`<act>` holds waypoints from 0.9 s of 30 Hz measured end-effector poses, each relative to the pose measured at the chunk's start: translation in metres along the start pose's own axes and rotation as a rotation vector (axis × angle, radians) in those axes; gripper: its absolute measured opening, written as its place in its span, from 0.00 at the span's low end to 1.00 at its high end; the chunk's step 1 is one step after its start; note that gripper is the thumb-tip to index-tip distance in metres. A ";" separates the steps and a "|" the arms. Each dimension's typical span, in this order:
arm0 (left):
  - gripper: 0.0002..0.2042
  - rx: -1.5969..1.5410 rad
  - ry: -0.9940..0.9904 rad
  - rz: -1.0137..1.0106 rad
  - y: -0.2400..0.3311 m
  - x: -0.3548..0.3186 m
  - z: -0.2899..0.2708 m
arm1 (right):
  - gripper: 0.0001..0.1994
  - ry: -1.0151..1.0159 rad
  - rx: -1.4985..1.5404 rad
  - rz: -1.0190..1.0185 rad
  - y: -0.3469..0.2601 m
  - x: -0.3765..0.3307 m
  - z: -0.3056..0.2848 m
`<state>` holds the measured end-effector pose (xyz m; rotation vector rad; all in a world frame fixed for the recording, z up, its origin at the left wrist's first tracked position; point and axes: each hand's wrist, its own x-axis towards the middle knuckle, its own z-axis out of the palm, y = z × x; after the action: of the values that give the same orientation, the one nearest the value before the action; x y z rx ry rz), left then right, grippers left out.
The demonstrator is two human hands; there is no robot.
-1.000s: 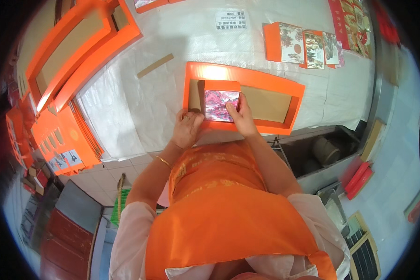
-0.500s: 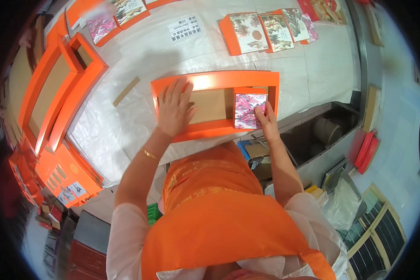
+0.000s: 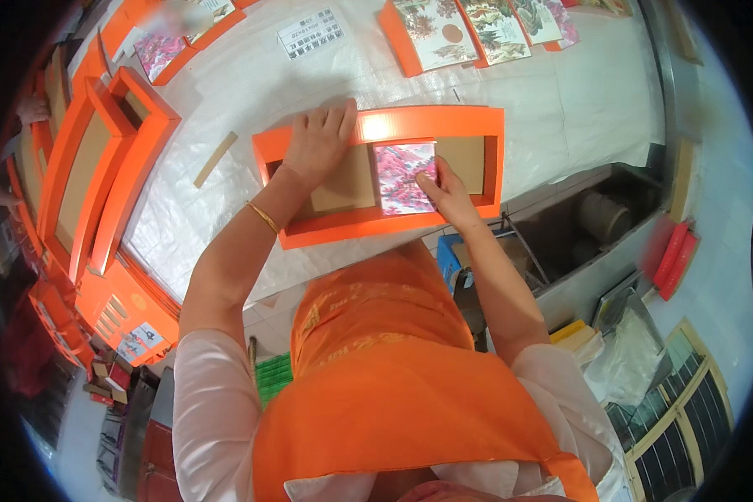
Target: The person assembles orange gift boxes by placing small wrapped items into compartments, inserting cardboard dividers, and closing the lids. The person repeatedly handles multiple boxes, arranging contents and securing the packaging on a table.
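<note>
Before me lies a shallow orange box (image 3: 410, 223) with a wide rim and a brown cardboard bottom. My left hand (image 3: 320, 144) is at its far left part, fingers bent over the far rim. A small box with a pink and white landscape-patterned top (image 3: 400, 171) sits inside, near the middle, brown bottom showing on both sides of it. My right hand (image 3: 450, 192) grips it at its right side, thumb on top; the other fingers are partly hidden.
More orange boxes (image 3: 100, 159) lean at the left, above stacked orange card (image 3: 125, 305). Several patterned small boxes (image 3: 439, 33) lie at the far side. A cardboard strip (image 3: 216, 159) and printed paper (image 3: 311, 33) rest on the white sheet (image 3: 226, 100). Another person's hand (image 3: 32, 109) shows far left.
The pink-patterned box has slid left within the orange box, from its right end to near the middle, with my right hand. My left fingers have moved over the far rim.
</note>
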<state>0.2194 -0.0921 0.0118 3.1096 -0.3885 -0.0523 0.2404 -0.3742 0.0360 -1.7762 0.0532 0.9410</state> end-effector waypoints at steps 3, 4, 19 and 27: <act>0.33 -0.060 -0.026 0.036 -0.005 0.003 -0.004 | 0.23 0.031 0.048 -0.018 -0.001 0.006 0.021; 0.34 -0.073 -0.035 0.055 -0.006 0.005 -0.006 | 0.25 0.071 0.052 -0.023 0.004 0.007 0.027; 0.29 -0.689 0.297 -0.576 -0.053 -0.062 -0.031 | 0.32 0.282 -0.392 -0.224 -0.021 0.010 0.096; 0.29 -1.144 0.309 -0.758 0.016 -0.152 -0.003 | 0.33 0.268 -0.359 -0.347 -0.022 0.010 0.168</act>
<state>0.0685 -0.0704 0.0198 1.9055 0.6200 0.1468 0.1619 -0.2237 0.0277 -2.1468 -0.2610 0.4779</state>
